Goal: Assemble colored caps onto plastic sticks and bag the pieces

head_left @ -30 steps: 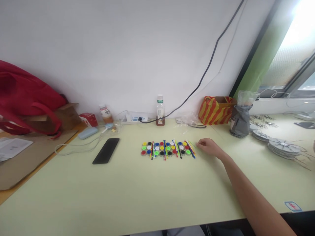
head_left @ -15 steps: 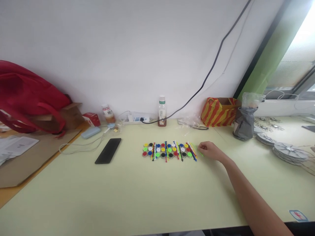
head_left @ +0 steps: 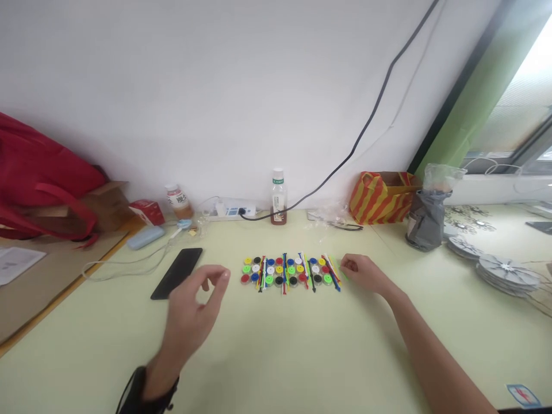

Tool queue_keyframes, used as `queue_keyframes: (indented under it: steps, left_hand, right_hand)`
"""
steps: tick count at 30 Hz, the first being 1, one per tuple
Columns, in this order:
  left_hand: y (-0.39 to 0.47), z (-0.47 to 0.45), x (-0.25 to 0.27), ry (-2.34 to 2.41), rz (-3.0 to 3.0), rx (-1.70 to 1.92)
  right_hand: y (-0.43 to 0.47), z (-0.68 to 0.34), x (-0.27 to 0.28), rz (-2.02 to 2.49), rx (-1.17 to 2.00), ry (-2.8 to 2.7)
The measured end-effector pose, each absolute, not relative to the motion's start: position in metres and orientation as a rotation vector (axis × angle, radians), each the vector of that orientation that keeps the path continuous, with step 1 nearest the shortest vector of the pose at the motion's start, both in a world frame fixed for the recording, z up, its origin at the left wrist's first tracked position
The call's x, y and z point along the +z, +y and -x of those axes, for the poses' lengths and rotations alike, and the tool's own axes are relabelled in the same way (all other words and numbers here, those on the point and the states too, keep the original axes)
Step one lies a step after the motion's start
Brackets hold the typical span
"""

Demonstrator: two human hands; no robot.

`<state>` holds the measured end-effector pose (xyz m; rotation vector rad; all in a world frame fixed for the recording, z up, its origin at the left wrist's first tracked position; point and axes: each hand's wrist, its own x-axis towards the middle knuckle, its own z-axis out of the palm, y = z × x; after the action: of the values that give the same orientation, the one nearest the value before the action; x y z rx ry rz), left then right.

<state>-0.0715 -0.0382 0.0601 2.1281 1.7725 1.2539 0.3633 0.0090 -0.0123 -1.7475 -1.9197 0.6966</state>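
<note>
Small round discs [head_left: 279,269] in several colours lie in three rows on the pale green table [head_left: 276,345]. Thin coloured plastic arrows [head_left: 284,273] lie lengthwise between groups of discs. At the right end my right hand [head_left: 362,271] rests on the table, fingers curled closed over a light-green arrow [head_left: 345,277], whose upper part is partly hidden. My left hand [head_left: 192,310], with a black band [head_left: 144,391] on the wrist, hovers left of the discs. Its thumb and forefinger curve toward each other around a gap, and nothing shows in them.
A black phone [head_left: 172,273] lies beyond my left hand. Along the wall stand a bottle [head_left: 278,198], a power strip [head_left: 239,210], a striped bag [head_left: 382,198] and a grey bag [head_left: 426,221]. Stacked grey discs [head_left: 509,270] sit right; a red bag [head_left: 47,167] is left.
My left hand has come into view from the lower left, in front of the phone. The right hand stays by the arrows' right end. The view has shifted slightly.
</note>
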Motion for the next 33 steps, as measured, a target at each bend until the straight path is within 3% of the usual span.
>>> queue_keyframes:
  steps: [4, 8, 33]
  left_hand:
    - [-0.001, 0.084, 0.014, 1.808, -2.11, 0.867]
    - [0.01, 0.096, -0.016, 1.8, -2.044, 0.802]
    - [0.007, 0.093, -0.009, 1.774, -2.077, 0.742]
  right_hand:
    - [0.003, -0.357, -0.007, 1.775, 0.694, -2.017]
    - [-0.004, -0.355, 0.002, 1.803, 0.664, -2.09]
    - [-0.012, -0.371, 0.002, 1.76, 0.864, -2.06]
